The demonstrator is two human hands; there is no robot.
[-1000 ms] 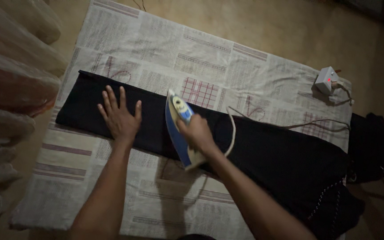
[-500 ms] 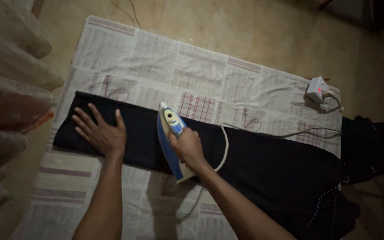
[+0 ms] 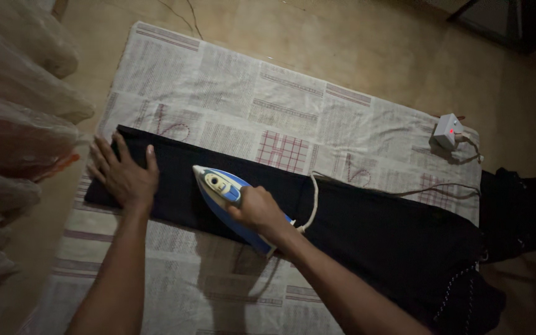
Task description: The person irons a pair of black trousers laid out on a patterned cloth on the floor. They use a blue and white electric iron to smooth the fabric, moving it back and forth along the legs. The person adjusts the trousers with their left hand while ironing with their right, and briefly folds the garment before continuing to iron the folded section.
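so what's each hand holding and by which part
Right hand grips the blue iron by its top handle; left hand holds nothing, pressed flat on the black cloth.

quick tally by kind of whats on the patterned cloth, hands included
hands: 2, left hand and right hand
irons: 1, blue and white iron
garments: 1, black garment
plug adapters: 1, white plug adapter
total: 5
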